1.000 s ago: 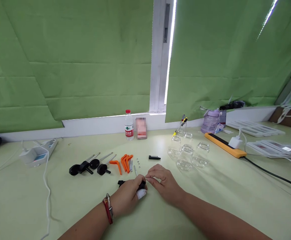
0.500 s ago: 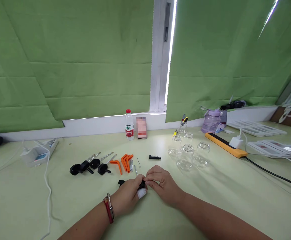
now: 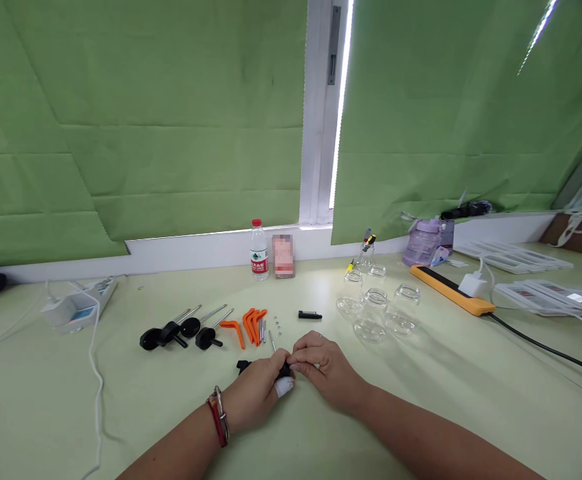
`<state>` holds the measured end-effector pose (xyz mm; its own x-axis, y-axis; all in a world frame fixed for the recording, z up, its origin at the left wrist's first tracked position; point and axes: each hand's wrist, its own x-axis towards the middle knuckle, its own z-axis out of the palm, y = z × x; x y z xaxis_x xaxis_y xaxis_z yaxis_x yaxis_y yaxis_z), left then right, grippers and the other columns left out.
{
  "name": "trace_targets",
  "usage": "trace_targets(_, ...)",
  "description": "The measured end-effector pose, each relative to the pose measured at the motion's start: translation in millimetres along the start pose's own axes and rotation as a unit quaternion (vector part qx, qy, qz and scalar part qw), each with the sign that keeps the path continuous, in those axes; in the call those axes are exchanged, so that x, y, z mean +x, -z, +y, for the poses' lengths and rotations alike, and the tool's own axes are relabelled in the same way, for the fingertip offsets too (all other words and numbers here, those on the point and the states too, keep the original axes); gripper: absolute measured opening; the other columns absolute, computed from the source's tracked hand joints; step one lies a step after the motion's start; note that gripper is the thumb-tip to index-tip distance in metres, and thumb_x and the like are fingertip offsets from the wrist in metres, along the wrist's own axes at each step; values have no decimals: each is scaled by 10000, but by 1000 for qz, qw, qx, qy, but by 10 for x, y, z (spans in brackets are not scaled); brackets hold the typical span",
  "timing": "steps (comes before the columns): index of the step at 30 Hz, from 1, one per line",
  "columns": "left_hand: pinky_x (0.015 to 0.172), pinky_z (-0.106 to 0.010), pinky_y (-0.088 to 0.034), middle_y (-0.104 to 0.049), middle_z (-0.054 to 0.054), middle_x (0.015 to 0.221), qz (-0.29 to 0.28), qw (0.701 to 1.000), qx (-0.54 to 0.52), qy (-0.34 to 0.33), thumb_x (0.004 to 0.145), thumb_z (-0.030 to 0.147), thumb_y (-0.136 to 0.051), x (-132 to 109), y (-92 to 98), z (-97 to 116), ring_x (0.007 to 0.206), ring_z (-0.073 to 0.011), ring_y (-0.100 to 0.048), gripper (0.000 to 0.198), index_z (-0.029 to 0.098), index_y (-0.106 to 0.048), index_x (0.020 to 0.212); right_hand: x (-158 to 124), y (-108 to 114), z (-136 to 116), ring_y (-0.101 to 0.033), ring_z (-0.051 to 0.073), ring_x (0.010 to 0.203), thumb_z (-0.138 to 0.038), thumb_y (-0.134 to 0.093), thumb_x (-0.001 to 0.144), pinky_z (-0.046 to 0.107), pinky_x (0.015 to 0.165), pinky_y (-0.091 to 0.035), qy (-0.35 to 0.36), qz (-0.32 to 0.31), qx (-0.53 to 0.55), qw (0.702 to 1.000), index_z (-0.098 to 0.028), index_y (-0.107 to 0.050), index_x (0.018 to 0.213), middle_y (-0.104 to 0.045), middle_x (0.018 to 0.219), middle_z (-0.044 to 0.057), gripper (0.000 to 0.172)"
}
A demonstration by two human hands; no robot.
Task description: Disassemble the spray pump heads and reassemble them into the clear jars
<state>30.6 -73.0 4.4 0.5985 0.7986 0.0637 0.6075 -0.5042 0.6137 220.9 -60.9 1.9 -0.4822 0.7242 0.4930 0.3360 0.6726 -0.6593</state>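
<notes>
Covering the wall behind, green curtains [image 3: 171, 120] hang above a pale table [image 3: 171, 413], perhaps drawn to cut the glare at the window gap. Both hands meet near the table's middle, low in view. The left hand [image 3: 258, 387] is wrapped round a black part [image 3: 284, 371], whose thin rod [image 3: 272, 341] points away from the person; that wrap seems meant to keep the piece steady. The right hand [image 3: 328, 370] comes in from the other side, its thumb and fingertips drawn narrow at the part's right end; I cannot tell whether they grip it or something small.

Glass jars [image 3: 375, 310] stand to the right, well apart from the hands, probably out of elbow reach. Four black heads [image 3: 205, 339] with rods lie together at left, likely grouped by kind. Between them and the hands are orange pieces [image 3: 247, 327], most bunched closely and one a little apart. A black clip [image 3: 310, 315] lies alone beyond the right hand. Short metal pins [image 3: 264, 331] sit just beside the orange bunch, and tiny nuts [image 3: 277, 325] are spread near those, perhaps so fingers can pick them singly.
</notes>
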Motion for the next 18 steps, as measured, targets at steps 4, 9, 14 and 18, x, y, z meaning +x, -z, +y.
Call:
trace_targets(4, 610, -243, -382, -580, -13, 807, 2, 1000, -2, 0, 881, 269, -379, 3, -7, -7, 677, -149, -509, 76, 218, -407, 929, -9, -7, 12, -555, 153, 859, -272, -507, 883, 282, 785, -462, -1, -3, -2, 1000, -266, -711, 852, -625, 856, 24, 206)
trace_targets(9, 619, -247, -389, -590, -11, 814, 3, 1000, -4, 2, 880, 279, -386, 5, -7, -14, 684, -151, -519, 81, 221, -411, 931, -7, -13, 21, -558, 151, 861, -264, -513, 880, 280, 786, -462, 1, -4, -4, 1000, -269, -708, 858, -632, 863, 21, 196)
trace_targets(14, 652, -258, -406, -617, -21, 861, 2, 1000, -14, 9, 877, 278, -393, -6, 5, 2, 738, -162, -554, 82, 225, -417, 935, 41, 76, 97, -552, 168, 925, -251, -486, 889, 300, 837, -431, -27, -28, -60, 997, -241, -678, 933, -642, 941, 35, 197)
trace_targets(18, 673, -260, -415, -631, -17, 894, -3, 999, -30, 11, 877, 272, -395, -17, 15, 22, 763, -160, -563, 76, 230, -416, 936, 40, 184, 281, -547, 226, 908, -211, -583, 800, 321, 756, -411, -143, -72, -226, 961, -202, -657, 919, -624, 929, 70, 141)
